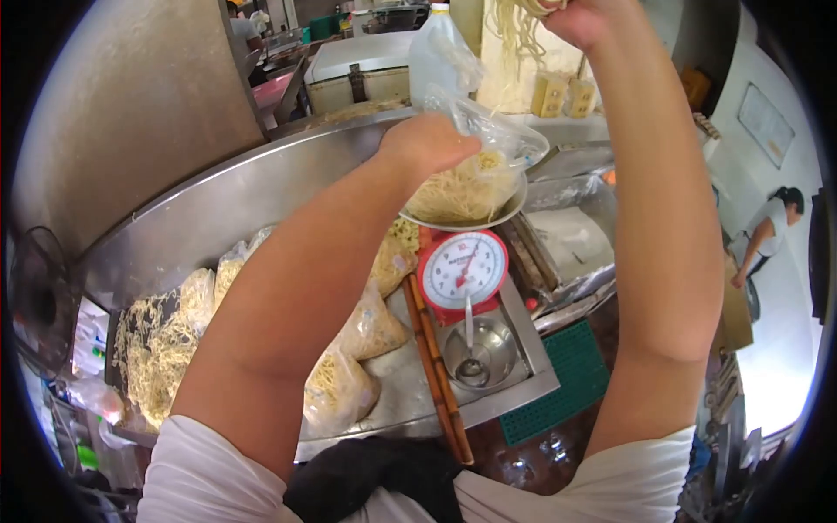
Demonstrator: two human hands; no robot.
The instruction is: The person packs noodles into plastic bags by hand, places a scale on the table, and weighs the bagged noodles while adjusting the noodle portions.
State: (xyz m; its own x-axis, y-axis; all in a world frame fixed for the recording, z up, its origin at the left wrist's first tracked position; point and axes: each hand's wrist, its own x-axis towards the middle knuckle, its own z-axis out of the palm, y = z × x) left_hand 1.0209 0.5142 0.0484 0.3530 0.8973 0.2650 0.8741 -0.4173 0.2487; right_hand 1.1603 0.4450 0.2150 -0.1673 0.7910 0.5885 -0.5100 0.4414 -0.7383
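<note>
My left hand (427, 144) is closed on the edge of a clear plastic bag (510, 131). Pale noodles (462, 193) fill the lower part of the bag, which rests in the metal pan (520, 202) of a red dial scale (462, 270). At the top edge of the view, my right hand (582, 22) is partly cut off. It grips a bunch of noodles (514, 39), whose strands dangle above and to the right of the bag. The scale's needle points up and slightly right.
Bagged noodles (340, 383) and loose noodles (157, 349) lie in the steel trough (218, 196). Bamboo sticks (433, 370) and a metal bowl (501, 344) with a ladle (472, 370) are below the scale. A plastic jug (436, 52) stands behind; another person (767, 231) is at far right.
</note>
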